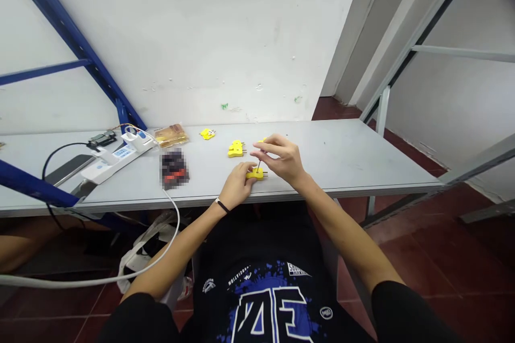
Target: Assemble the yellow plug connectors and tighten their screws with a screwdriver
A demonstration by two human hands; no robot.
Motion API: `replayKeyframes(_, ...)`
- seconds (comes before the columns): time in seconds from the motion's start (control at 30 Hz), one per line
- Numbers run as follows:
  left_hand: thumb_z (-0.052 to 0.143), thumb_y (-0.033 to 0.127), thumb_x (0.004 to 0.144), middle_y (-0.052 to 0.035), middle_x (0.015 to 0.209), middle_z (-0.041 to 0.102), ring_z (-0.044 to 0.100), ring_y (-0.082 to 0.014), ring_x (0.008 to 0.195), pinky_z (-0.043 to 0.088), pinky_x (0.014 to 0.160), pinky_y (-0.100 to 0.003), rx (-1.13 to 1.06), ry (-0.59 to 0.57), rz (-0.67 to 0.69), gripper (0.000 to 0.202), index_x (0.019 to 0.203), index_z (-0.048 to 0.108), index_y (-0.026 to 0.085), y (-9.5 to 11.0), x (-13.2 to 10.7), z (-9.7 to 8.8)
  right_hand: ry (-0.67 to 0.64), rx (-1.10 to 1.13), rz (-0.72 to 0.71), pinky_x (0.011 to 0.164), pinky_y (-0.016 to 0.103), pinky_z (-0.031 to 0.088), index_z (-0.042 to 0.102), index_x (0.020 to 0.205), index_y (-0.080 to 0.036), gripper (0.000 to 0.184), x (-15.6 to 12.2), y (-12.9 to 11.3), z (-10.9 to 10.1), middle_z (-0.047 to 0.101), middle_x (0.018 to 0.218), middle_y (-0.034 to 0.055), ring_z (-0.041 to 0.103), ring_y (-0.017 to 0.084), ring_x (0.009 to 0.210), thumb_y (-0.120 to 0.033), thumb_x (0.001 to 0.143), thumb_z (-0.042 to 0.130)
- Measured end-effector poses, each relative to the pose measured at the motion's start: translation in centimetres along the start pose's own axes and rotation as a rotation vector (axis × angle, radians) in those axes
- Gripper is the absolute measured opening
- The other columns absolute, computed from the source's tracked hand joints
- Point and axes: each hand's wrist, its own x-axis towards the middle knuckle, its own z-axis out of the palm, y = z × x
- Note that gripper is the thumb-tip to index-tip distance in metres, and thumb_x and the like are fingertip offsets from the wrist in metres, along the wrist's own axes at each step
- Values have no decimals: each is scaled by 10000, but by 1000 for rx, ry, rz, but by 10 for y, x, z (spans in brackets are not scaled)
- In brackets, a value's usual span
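My left hand [237,185] rests on the grey table's front edge, its fingers gripping a yellow two-pin plug connector [255,174] with metal pins pointing right. My right hand [279,158] pinches a thin dark screwdriver [259,165], whose tip meets the top of that connector. Another yellow connector [236,148] lies just beyond my left hand, and a third [207,134] sits farther back. A small yellow piece [263,140] shows behind my right fingers, mostly hidden.
The grey table [341,158] has a white power strip [115,161], a plastic packet [171,135], a pixelated dark object [174,169] and a dark phone [68,169] on its left. A blue frame [40,187] crosses the left side, and a white cable [173,225] drapes off the front edge.
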Motion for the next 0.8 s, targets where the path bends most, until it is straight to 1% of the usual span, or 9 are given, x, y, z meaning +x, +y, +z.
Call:
replayKeyframes(0.07, 605, 110, 882, -85, 1150, 646, 636, -242, 1060, 556, 945, -421, 5, 0, -4, 366, 1232, 550, 202, 0, 0, 0, -83, 64, -7, 770, 358, 614, 778, 1126, -260, 247, 1, -2, -2, 737, 1064, 89, 699, 173, 790, -369, 987, 605)
replayKeyframes(0.13, 606, 113, 883, -86, 1146, 649, 638, -242, 1053, 556, 945, -423, 4, 0, -3, 365, 1233, 549, 202, 0, 0, 0, -150, 131, -7, 808, 364, 619, 747, 1202, -269, 286, 2, -4, -4, 748, 1097, 80, 714, 177, 843, -331, 1017, 538)
replayKeyframes(0.2, 609, 118, 886, -87, 1138, 653, 641, -241, 1052, 555, 949, -423, -4, 2, -2, 368, 1240, 547, 200, 0, 0, 0, -133, 139, -9, 765, 348, 615, 766, 1154, -265, 258, 2, -2, -4, 758, 983, 68, 706, 174, 798, -335, 1008, 565)
replayKeyframes(0.33, 610, 127, 892, -83, 1155, 656, 647, -239, 1065, 559, 950, -426, -11, 5, 7, 361, 1239, 549, 208, 0, 0, 0, 4, -37, 21, 650, 324, 579, 802, 1014, -260, 200, -1, 4, -1, 679, 784, 43, 634, 162, 662, -413, 908, 727)
replayKeyframes(0.4, 610, 130, 891, -79, 1154, 658, 652, -240, 1062, 561, 950, -428, -5, 5, 8, 363, 1239, 551, 213, 0, 0, 0, -8, -57, 30, 698, 341, 594, 794, 1048, -258, 216, -1, 4, -2, 690, 872, 62, 649, 168, 698, -410, 922, 707)
replayKeyframes(0.5, 618, 131, 883, -80, 1140, 658, 658, -243, 1052, 559, 955, -427, 2, 5, -1, 370, 1240, 557, 204, 0, 0, -1, -120, 66, 8, 823, 384, 614, 748, 1185, -265, 270, 2, 1, -8, 721, 1087, 89, 694, 178, 799, -339, 1005, 561)
replayKeyframes(0.6, 624, 118, 878, -87, 1145, 657, 659, -245, 1055, 557, 958, -429, -6, 3, -11, 383, 1247, 557, 199, 0, 0, 0, -154, 115, 27, 794, 367, 619, 758, 1162, -262, 264, 4, 0, -12, 749, 972, 62, 695, 176, 772, -338, 1006, 558)
replayKeyframes(0.7, 624, 126, 887, -96, 1161, 658, 661, -242, 1049, 558, 960, -432, -10, 2, -15, 389, 1265, 563, 192, -1, 0, 0, -52, -5, 51, 683, 334, 595, 802, 1001, -242, 201, 3, 3, -11, 706, 801, 50, 656, 170, 674, -390, 937, 681)
replayKeyframes(0.8, 619, 160, 904, -100, 1158, 659, 668, -242, 1036, 565, 956, -428, 2, -1, -23, 378, 1279, 580, 183, -2, 0, 0, -57, -49, 40, 737, 347, 601, 796, 1037, -247, 212, 2, 3, -11, 718, 886, 69, 677, 179, 729, -394, 940, 678)
